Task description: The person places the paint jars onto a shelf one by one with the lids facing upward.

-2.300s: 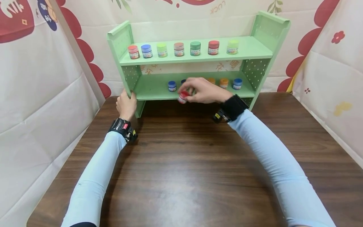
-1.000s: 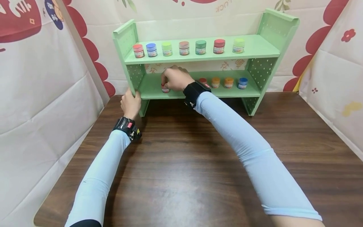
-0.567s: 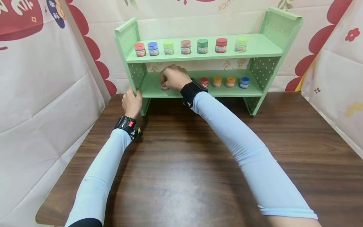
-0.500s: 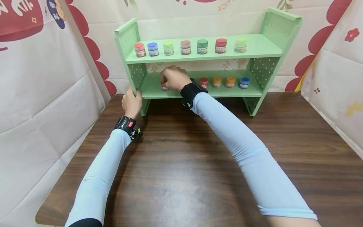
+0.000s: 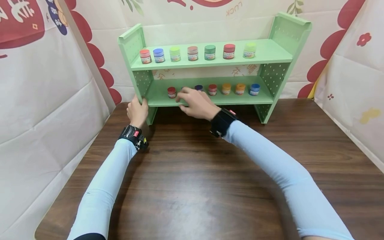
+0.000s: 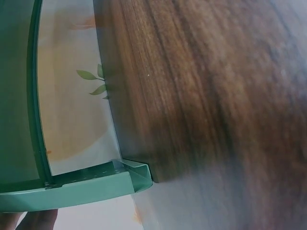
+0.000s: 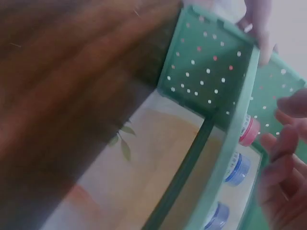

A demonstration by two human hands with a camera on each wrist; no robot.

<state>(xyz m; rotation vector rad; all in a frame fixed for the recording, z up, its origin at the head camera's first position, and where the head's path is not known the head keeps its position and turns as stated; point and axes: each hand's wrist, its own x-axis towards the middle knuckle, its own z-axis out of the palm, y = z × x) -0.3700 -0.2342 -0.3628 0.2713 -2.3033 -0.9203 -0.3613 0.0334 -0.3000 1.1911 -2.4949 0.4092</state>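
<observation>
My left hand (image 5: pixel 137 112) grips the left side panel of a light green two-tier shelf (image 5: pixel 210 67), with its thumb on the near side. In front of the lower tier my right hand (image 5: pixel 198 102) holds nothing, its fingers loosely spread. A small red-lidded paint jar (image 5: pixel 171 92) stands upright at the left of that tier, a little left of those fingertips. The fingers partly hide a blue paint jar (image 7: pixel 237 168) beside it, plainer in the right wrist view. A dark purple-blue paint jar (image 5: pixel 198 87) shows just behind the right hand.
Farther right on the lower tier stand a red jar (image 5: pixel 212 90), a yellow-orange jar (image 5: pixel 226 88), an orange jar (image 5: pixel 240 89) and a blue jar (image 5: pixel 254 89). Several jars, including a green one (image 5: pixel 210 52), line the upper tier. The shelf stands on a dark wooden table (image 5: pixel 180 173).
My right hand carried the red jar left, set it on the lower tier and let it go, then drew back to the right. My left hand has kept its grip on the shelf.
</observation>
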